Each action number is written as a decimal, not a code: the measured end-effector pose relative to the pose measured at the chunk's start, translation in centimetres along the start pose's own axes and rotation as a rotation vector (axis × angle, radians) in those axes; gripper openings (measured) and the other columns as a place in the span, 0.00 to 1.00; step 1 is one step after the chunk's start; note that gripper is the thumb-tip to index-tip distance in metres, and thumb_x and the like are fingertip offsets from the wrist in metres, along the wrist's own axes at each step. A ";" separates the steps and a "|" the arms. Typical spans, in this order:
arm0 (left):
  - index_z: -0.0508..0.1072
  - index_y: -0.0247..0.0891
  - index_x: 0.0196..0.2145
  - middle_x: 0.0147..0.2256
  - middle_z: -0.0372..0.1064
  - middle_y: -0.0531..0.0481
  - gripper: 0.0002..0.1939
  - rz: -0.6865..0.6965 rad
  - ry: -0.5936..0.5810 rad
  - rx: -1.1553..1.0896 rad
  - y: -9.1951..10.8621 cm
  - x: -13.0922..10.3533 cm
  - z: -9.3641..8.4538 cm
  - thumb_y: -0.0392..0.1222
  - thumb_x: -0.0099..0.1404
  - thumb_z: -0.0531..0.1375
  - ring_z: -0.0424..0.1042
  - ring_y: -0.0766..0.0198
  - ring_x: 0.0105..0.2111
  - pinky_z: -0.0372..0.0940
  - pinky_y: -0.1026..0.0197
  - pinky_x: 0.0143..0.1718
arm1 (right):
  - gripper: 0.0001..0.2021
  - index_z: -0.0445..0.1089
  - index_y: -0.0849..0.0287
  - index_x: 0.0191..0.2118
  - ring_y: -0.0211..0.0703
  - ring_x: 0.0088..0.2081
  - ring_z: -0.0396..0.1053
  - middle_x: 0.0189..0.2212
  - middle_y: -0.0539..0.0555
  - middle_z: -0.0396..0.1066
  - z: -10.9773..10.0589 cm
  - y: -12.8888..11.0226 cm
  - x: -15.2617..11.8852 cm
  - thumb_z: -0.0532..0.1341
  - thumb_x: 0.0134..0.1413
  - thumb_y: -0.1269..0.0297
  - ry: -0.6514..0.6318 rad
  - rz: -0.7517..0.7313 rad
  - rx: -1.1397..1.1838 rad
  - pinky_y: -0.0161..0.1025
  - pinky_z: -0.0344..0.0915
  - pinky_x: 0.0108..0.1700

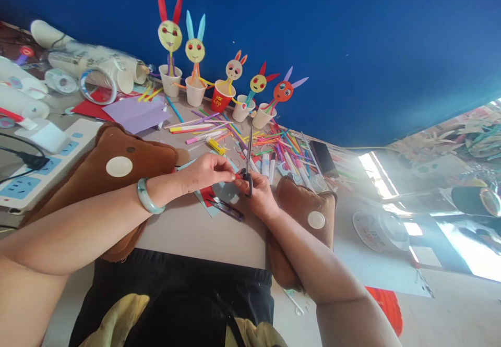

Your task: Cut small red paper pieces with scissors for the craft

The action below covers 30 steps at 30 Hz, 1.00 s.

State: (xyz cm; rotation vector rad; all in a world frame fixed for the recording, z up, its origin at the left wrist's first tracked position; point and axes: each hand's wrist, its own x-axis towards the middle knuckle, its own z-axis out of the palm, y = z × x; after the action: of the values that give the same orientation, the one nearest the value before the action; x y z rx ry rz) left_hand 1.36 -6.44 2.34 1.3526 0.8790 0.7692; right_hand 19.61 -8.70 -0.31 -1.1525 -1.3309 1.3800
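Note:
My right hand (260, 194) grips a pair of scissors (249, 151) by the dark handle, with the blades pointing up and away from me. Close beside it, my left hand (209, 173) pinches a small red piece (238, 176) at the scissors' handle; whether this is paper is too small to tell. Below the hands lie black thread snips (226, 208), over red and light blue paper (204, 203) partly hidden by my left hand. A jade-coloured bangle (150, 196) circles my left wrist.
Several paper rabbit figures stand in cups (195, 92) along the blue wall. Coloured sticks (203, 126), a yellow marker (216, 146) and a phone (324, 158) lie before them. Brown cushions (94, 180) sit under both arms. A power strip (50, 162) is at left, purple paper (136, 113) behind.

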 end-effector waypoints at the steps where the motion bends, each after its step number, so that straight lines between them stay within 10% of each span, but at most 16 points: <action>1: 0.74 0.36 0.25 0.22 0.69 0.54 0.06 -0.002 0.002 0.007 0.1 -0.1 0.0 0.42 0.52 0.64 0.65 0.68 0.24 0.58 0.64 0.26 | 0.21 0.68 0.59 0.24 0.36 0.26 0.57 0.24 0.48 0.65 0.0 -0.1 0.0 0.73 0.36 0.47 -0.001 -0.004 -0.012 0.36 0.58 0.30; 30: 0.73 0.36 0.25 0.28 0.72 0.51 0.06 0.138 0.238 0.015 0.6 0.0 -2.3 0.42 0.52 0.63 0.68 0.64 0.31 0.62 0.61 0.34 | 0.29 0.65 0.60 0.25 0.35 0.25 0.51 0.21 0.47 0.57 -0.6 -1.1 -0.5 0.63 0.44 0.34 -0.353 -0.045 -0.246 0.35 0.49 0.28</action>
State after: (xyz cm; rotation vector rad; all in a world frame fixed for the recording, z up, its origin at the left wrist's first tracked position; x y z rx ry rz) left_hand -0.58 -5.27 2.96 1.3637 0.9854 1.0479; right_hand 20.27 -9.08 0.80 -1.0594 -1.8075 1.4632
